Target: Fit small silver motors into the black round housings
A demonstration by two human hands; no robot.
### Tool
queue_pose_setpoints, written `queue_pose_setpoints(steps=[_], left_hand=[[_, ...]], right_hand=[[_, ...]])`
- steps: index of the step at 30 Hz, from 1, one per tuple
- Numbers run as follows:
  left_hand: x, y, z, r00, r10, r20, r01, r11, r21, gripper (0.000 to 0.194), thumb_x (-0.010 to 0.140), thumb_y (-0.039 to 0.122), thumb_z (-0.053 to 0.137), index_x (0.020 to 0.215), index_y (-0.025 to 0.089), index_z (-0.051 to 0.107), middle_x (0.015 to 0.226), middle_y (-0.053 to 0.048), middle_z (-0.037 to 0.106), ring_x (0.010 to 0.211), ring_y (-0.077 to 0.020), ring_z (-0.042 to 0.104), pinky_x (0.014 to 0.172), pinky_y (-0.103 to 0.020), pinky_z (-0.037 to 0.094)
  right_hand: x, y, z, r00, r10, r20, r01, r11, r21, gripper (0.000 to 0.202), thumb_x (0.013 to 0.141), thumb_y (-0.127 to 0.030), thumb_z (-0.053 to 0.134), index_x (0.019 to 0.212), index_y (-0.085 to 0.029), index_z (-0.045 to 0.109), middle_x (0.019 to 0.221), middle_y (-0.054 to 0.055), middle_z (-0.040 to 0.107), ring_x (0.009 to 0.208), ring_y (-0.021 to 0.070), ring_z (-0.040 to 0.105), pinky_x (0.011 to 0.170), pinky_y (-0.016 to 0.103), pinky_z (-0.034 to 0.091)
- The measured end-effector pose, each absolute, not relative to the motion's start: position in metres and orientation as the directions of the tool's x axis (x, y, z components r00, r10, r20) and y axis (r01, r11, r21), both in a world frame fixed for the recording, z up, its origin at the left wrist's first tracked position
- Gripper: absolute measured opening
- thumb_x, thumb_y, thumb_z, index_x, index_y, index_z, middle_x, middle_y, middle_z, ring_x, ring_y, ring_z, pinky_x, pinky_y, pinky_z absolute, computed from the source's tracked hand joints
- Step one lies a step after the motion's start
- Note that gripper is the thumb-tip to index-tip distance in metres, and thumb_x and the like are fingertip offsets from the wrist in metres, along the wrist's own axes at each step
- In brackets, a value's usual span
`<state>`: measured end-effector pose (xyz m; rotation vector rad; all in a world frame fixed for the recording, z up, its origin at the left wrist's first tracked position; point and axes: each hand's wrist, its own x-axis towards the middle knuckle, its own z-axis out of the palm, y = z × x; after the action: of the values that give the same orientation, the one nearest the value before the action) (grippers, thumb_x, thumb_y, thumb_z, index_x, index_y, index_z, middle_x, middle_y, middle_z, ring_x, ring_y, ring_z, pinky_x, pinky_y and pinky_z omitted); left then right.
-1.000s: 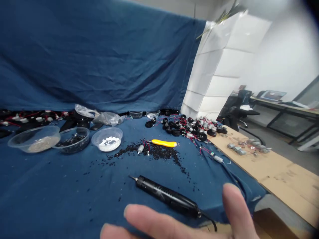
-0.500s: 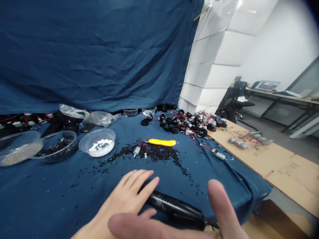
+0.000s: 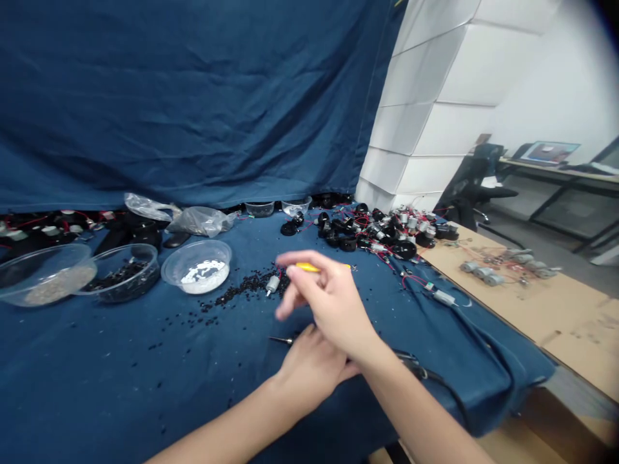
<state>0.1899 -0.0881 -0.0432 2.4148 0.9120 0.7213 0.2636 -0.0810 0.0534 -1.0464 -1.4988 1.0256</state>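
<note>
My left hand (image 3: 312, 367) is closed over the black power screwdriver (image 3: 405, 358), which lies low across the cloth. Its thin metal bit (image 3: 280, 339) sticks out to the left of the hand, and a black cord trails off on the right. Most of its body is hidden. Above and crossing over it is my right hand (image 3: 338, 299), slightly blurred, fingers bent and apart with nothing seen in them. Behind that hand shows part of a yellow-handled tool (image 3: 309, 267). Just left of its fingers is a small silver motor (image 3: 273, 283), among scattered tiny black pieces (image 3: 246, 287).
Clear tubs stand at left: one with white bits (image 3: 167, 264), one with black parts (image 3: 155, 274), one with greyish pieces (image 3: 14, 291). Heaped black parts with wired motors (image 3: 367, 229) lie at back right. A single wired motor (image 3: 443, 298) and a cardboard surface (image 3: 522, 309) are at right.
My left hand has moved right onto the screwdriver and closed round it. My right hand has gone from the near edge up and forward, over the left hand, towards the small motor. The view has shifted slightly.
</note>
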Motion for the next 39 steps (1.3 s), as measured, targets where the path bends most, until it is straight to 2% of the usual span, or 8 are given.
queue_pose_setpoints(steps=[2, 5, 8, 12, 19, 26, 32, 39], left_hand=[[0.190, -0.086, -0.036, 0.737, 0.607, 0.297, 0.438, -0.764, 0.475, 0.035, 0.086, 0.037, 0.068, 0.112, 0.013, 0.063, 0.115, -0.012, 0.065, 0.110, -0.0288, 0.059, 0.094, -0.048, 0.049], [0.166, -0.079, -0.023, 0.764, 0.571, 0.301, 0.457, -0.807, 0.374, 0.032, 0.088, 0.032, 0.062, 0.112, 0.011, 0.063, 0.110, -0.015, 0.066, 0.104, -0.0328, 0.059, 0.088, -0.050, 0.050], [0.128, -0.059, -0.014, 0.696, 0.628, 0.349, 0.533, -0.777, 0.335, 0.024, 0.095, 0.024, 0.044, 0.097, 0.014, 0.065, 0.099, -0.012, 0.065, 0.093, -0.0288, 0.058, 0.082, -0.046, 0.047], [0.088, -0.024, -0.018, 0.525, 0.739, 0.422, 0.626, -0.671, 0.397, 0.023, 0.096, 0.022, 0.041, 0.095, 0.016, 0.063, 0.098, -0.010, 0.064, 0.093, -0.0243, 0.057, 0.087, -0.041, 0.045], [0.070, -0.007, -0.036, 0.310, 0.866, 0.392, 0.617, -0.497, 0.610, 0.017, 0.092, 0.025, 0.049, 0.098, 0.019, 0.063, 0.088, -0.003, 0.064, 0.077, -0.0168, 0.062, 0.069, -0.028, 0.048], [0.071, -0.011, -0.035, 0.259, 0.896, 0.360, 0.574, -0.443, 0.689, 0.017, 0.090, 0.023, 0.050, 0.096, 0.020, 0.065, 0.087, -0.002, 0.066, 0.076, -0.0158, 0.062, 0.070, -0.027, 0.048], [0.069, -0.011, -0.034, 0.234, 0.909, 0.344, 0.542, -0.416, 0.730, 0.018, 0.090, 0.022, 0.049, 0.099, 0.018, 0.065, 0.087, -0.003, 0.067, 0.075, -0.0157, 0.062, 0.070, -0.027, 0.048], [0.073, -0.017, -0.032, 0.284, 0.896, 0.340, 0.503, -0.441, 0.743, 0.023, 0.088, 0.017, 0.050, 0.104, 0.019, 0.066, 0.089, -0.002, 0.069, 0.076, -0.0162, 0.063, 0.070, -0.026, 0.048]], right_hand=[[0.265, -0.049, 0.052, -0.049, 0.959, 0.278, 0.370, 0.275, -0.887, 0.032, 0.100, -0.028, 0.038, 0.127, -0.016, 0.051, 0.089, 0.005, 0.073, 0.079, 0.0130, 0.070, 0.073, 0.025, 0.055], [0.266, -0.015, 0.034, -0.049, 0.976, 0.214, 0.544, 0.206, -0.814, 0.029, 0.102, -0.026, 0.038, 0.107, -0.012, 0.063, 0.081, 0.007, 0.071, 0.070, 0.0138, 0.069, 0.075, 0.030, 0.055], [0.264, -0.005, 0.012, -0.078, 0.989, 0.129, 0.710, 0.146, -0.689, 0.024, 0.096, -0.031, 0.055, 0.112, -0.014, 0.062, 0.097, 0.005, 0.069, 0.085, 0.0178, 0.067, 0.082, 0.040, 0.054], [0.253, -0.002, 0.000, -0.061, 0.998, 0.001, 0.863, 0.054, -0.503, 0.026, 0.093, -0.035, 0.060, 0.109, -0.014, 0.063, 0.110, 0.008, 0.065, 0.100, 0.0215, 0.064, 0.089, 0.044, 0.052], [0.236, 0.014, -0.003, -0.009, 0.999, -0.049, 0.940, -0.008, -0.340, 0.037, 0.094, -0.047, 0.055, 0.110, -0.014, 0.063, 0.109, 0.008, 0.066, 0.098, 0.0214, 0.064, 0.088, 0.044, 0.052], [0.232, -0.002, -0.005, -0.062, 0.998, -0.005, 0.944, 0.057, -0.325, 0.033, 0.090, -0.039, 0.062, 0.112, -0.014, 0.060, 0.103, 0.007, 0.066, 0.091, 0.0206, 0.065, 0.084, 0.042, 0.052], [0.237, -0.008, -0.006, -0.096, 0.993, 0.068, 0.903, 0.115, -0.414, 0.022, 0.077, -0.026, 0.068, 0.095, -0.017, 0.060, 0.092, 0.007, 0.068, 0.085, 0.0220, 0.065, 0.074, 0.032, 0.047], [0.231, -0.015, -0.005, -0.178, 0.968, 0.175, 0.818, 0.244, -0.520, 0.012, 0.075, -0.023, 0.063, 0.085, -0.020, 0.058, 0.083, 0.003, 0.068, 0.074, 0.0187, 0.063, 0.067, 0.026, 0.041]])
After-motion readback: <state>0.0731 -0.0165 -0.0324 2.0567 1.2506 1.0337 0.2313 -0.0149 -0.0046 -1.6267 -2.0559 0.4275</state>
